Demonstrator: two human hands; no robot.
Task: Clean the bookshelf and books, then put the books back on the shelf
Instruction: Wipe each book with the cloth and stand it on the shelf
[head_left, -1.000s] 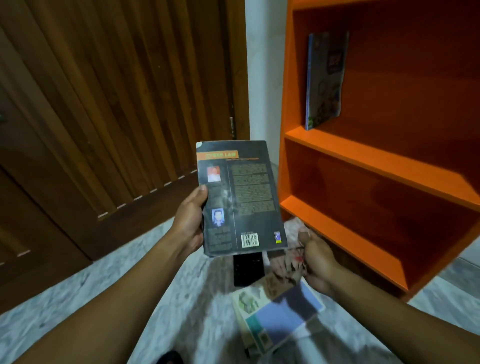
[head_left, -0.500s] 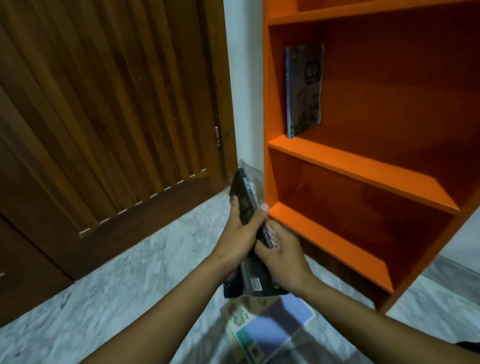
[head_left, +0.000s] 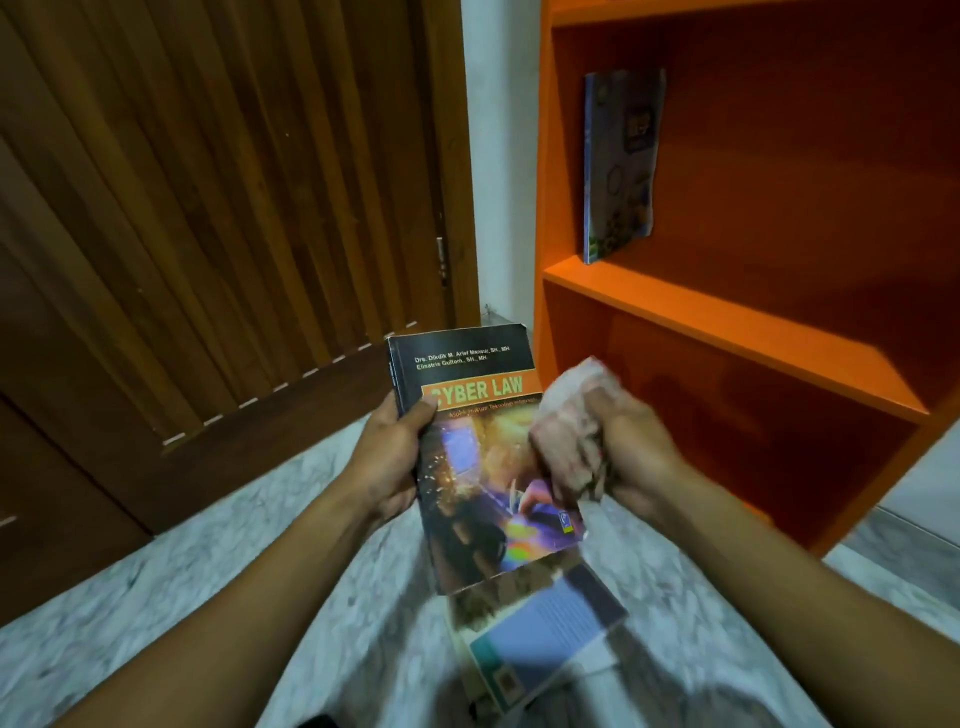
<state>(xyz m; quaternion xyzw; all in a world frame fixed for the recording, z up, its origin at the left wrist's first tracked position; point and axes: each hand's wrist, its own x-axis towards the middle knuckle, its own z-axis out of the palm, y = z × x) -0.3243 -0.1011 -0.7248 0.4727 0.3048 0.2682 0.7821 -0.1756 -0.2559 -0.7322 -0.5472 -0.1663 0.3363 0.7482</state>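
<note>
My left hand (head_left: 390, 457) grips the left edge of a dark book titled "Cyber Law" (head_left: 478, 488), front cover facing me, thumb over the cover. My right hand (head_left: 628, 452) clutches a crumpled pale pink cloth (head_left: 571, 415) pressed against the right side of that cover. An orange bookshelf (head_left: 727, 332) stands at the right. One thin blue book (head_left: 618, 166) leans upright against the left wall of its upper shelf. The lower shelf holds nothing.
A small pile of books (head_left: 540, 639) lies on the marble floor (head_left: 208, 597) below the held book. A brown slatted wooden door (head_left: 208, 208) fills the left. A white wall strip (head_left: 498, 156) separates door and shelf.
The book was turned over from back cover, through edge-on, to front cover facing me. My right hand rose from beside the floor pile and now presses the cloth on the cover.
</note>
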